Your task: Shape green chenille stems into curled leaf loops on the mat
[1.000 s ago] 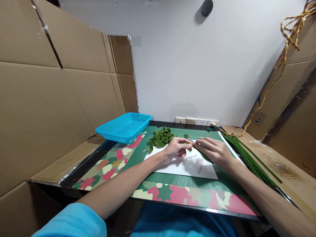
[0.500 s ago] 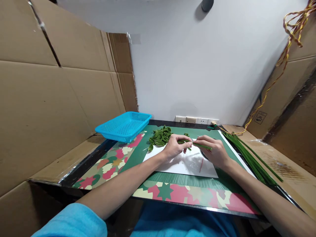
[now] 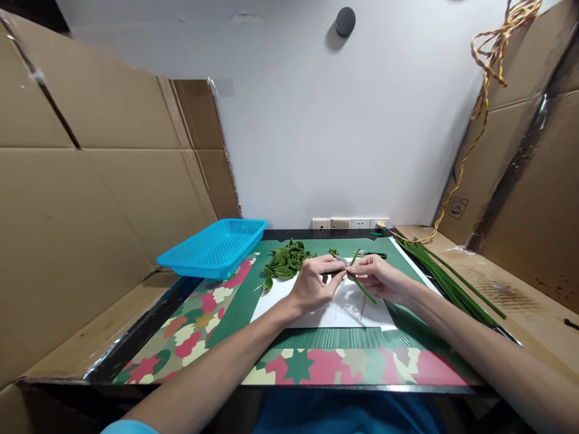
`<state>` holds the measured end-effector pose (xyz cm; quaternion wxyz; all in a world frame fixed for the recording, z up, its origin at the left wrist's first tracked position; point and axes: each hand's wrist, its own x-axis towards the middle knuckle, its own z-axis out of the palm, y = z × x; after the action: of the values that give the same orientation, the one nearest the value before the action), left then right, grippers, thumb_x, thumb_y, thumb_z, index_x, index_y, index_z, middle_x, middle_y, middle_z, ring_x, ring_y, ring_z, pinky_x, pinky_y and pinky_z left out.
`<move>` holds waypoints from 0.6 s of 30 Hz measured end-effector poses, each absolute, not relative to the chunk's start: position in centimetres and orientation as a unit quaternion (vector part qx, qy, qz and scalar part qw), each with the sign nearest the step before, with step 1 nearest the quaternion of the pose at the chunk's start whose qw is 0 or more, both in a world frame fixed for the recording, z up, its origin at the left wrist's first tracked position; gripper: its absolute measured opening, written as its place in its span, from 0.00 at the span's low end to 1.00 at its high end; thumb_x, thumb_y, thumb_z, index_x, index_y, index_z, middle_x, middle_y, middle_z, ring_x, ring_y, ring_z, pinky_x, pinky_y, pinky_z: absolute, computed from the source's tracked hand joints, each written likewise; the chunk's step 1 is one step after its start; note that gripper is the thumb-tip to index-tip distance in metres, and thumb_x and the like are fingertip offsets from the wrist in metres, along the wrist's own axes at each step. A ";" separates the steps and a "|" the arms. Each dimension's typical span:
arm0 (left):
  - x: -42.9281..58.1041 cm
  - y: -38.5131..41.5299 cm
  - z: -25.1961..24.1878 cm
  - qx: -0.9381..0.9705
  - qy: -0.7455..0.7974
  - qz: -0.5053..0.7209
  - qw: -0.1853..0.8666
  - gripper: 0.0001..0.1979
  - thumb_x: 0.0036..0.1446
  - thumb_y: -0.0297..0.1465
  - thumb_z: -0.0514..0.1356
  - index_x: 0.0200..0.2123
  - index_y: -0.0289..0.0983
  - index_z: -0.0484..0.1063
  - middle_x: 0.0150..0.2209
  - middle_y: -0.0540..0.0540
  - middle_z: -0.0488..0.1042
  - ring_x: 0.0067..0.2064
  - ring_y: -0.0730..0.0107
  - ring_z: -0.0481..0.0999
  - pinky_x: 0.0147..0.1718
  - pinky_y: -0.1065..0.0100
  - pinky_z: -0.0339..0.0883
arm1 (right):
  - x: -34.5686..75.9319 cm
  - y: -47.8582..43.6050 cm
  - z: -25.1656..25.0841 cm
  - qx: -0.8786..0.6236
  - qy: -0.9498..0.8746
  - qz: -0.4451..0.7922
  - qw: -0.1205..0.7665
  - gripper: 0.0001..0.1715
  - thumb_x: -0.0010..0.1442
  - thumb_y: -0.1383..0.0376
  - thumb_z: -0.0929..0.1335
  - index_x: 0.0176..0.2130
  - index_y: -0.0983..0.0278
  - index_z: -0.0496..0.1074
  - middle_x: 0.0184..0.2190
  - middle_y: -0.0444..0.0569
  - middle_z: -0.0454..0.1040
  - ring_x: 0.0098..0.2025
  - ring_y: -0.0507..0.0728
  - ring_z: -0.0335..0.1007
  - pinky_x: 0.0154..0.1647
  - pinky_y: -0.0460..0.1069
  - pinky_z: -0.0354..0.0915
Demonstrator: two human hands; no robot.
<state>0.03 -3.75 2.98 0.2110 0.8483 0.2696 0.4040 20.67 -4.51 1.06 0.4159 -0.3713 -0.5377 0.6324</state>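
My left hand (image 3: 314, 282) and my right hand (image 3: 379, 278) meet above a white sheet (image 3: 289, 301) on the table. Both pinch a thin green stem (image 3: 362, 289) that bends between the fingertips, one end slanting down to the right, the other poking up. Behind the left hand lies a heap of curled green pieces (image 3: 284, 261). A small dark tool (image 3: 373, 255) lies just beyond the right hand.
A blue plastic basket (image 3: 215, 247) stands at the back left on a patterned mat (image 3: 190, 319). A bundle of long green stems (image 3: 447, 283) lies along the right edge. Cardboard walls enclose both sides; wall sockets (image 3: 348, 223) and a yellow cord (image 3: 474, 120) are behind.
The camera tilted and shifted, so the table sits lower in view. The green stem, nearly level between the hands before, is now folded with one end pointing up.
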 end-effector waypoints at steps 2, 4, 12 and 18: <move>0.1 -3.6 2.8 0.836 0.277 0.409 0.239 0.11 0.62 0.34 0.62 0.36 0.37 0.84 0.33 0.42 0.79 0.31 0.70 0.73 0.28 0.70 0.63 | 20.9 -4.6 1.3 -0.385 -0.567 0.605 0.406 0.27 0.49 0.48 0.79 0.25 0.64 0.68 0.15 0.32 0.47 0.18 0.45 0.36 0.17 0.45 0.35; 0.2 -3.2 2.5 0.801 0.293 0.426 0.302 0.11 0.60 0.36 0.64 0.35 0.35 0.84 0.33 0.42 0.79 0.30 0.70 0.74 0.27 0.71 0.64 | 21.0 -4.7 1.6 -0.418 -0.635 0.493 0.423 0.26 0.54 0.46 0.76 0.27 0.66 0.74 0.14 0.35 0.53 0.17 0.46 0.43 0.17 0.45 0.41; 0.2 -1.6 1.2 0.650 0.317 0.463 0.513 0.14 0.52 0.37 0.71 0.34 0.30 0.82 0.24 0.45 0.75 0.23 0.73 0.70 0.19 0.73 0.58 | 22.0 -5.0 1.0 -0.348 -0.808 -0.174 0.442 0.12 0.71 0.63 0.66 0.42 0.63 0.79 0.34 0.49 0.81 0.26 0.50 0.71 0.26 0.45 0.62; 0.2 -2.2 1.6 0.618 0.309 0.428 0.584 0.13 0.51 0.36 0.71 0.32 0.31 0.82 0.27 0.44 0.74 0.26 0.75 0.70 0.21 0.73 0.56 | 22.9 -4.5 0.1 -0.233 -0.833 -0.345 0.363 0.16 0.69 0.71 0.67 0.55 0.64 0.74 0.43 0.52 0.81 0.39 0.54 0.79 0.39 0.47 0.72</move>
<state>0.23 -2.17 1.62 0.5836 0.6176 0.3087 0.4275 22.90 -4.50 0.11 0.3635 -0.2334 -0.8331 -0.3454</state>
